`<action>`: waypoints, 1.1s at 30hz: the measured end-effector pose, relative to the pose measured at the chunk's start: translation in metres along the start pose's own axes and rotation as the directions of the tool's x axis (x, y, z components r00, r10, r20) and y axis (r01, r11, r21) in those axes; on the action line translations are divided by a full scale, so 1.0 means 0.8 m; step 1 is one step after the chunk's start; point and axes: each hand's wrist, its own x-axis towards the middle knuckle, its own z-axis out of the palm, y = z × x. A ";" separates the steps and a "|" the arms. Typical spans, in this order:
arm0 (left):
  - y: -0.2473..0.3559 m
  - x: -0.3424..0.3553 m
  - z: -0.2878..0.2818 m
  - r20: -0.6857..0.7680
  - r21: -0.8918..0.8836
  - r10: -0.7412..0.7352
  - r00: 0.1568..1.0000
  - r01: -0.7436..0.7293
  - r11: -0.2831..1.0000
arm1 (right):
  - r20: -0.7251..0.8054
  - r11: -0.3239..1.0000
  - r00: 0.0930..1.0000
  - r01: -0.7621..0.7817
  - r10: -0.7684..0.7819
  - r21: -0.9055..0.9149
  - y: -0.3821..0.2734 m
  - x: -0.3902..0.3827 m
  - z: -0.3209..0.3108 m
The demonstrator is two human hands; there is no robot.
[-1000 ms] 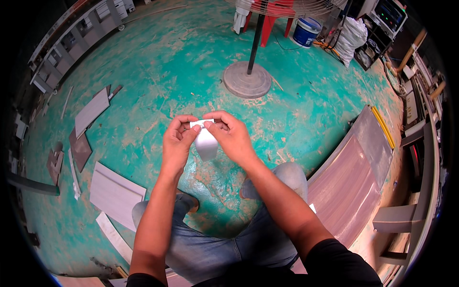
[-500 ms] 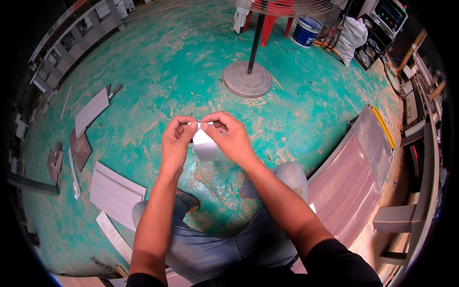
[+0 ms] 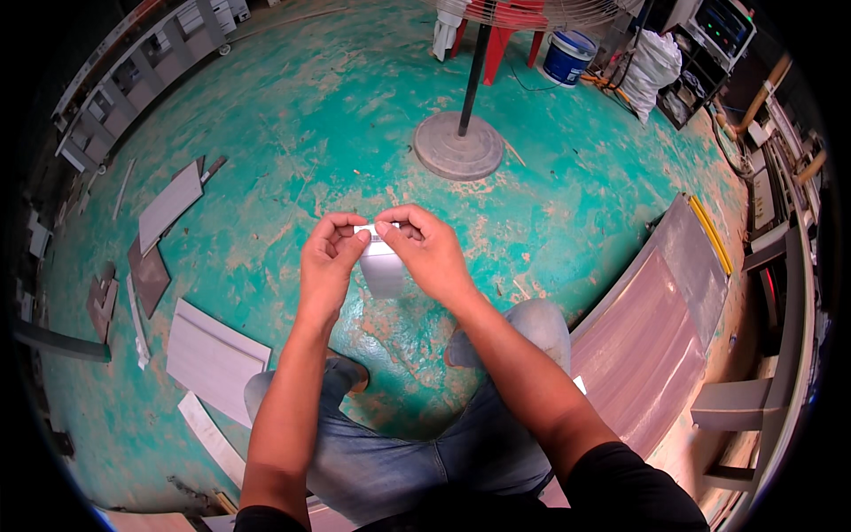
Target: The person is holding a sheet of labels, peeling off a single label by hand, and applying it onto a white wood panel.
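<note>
A short strip of label paper (image 3: 382,273), white along its top and shiny grey-white below, hangs between my hands above the floor. Small dark printing shows near its upper edge. My left hand (image 3: 329,259) pinches the top left corner between thumb and curled fingers. At the top right corner, my right hand (image 3: 431,255) grips in the same way, its thumb lying over the printed part. The fingertips behind the strip are partly hidden.
A round fan base (image 3: 458,147) stands ahead on the green floor. Long brown boards (image 3: 634,346) lie at my right. Grey panels (image 3: 213,356) and offcuts are scattered to the left. Farther back are a blue bucket (image 3: 567,62) and a white sack (image 3: 651,75).
The top of the label strip has tilted, so its dark printing now shows between my thumbs. Both hands have barely shifted and keep their pinch.
</note>
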 end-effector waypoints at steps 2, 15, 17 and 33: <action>0.005 -0.001 0.003 0.003 -0.002 -0.013 1.000 0.013 1.000 | -0.001 1.000 1.000 -0.005 0.005 -0.009 0.000 0.000 -0.002; -0.001 0.002 -0.004 -0.016 -0.045 -0.069 0.998 0.068 0.997 | 0.056 1.000 0.998 -0.010 0.011 -0.018 0.003 -0.001 -0.001; 0.001 0.001 -0.003 -0.007 -0.046 -0.110 0.994 0.109 0.993 | 0.046 0.999 0.998 0.032 -0.031 -0.021 0.007 0.001 -0.001; -0.005 0.002 -0.011 0.064 -0.100 -0.168 0.984 0.173 0.980 | 0.039 0.980 0.987 0.158 -0.155 -0.119 0.002 0.000 0.003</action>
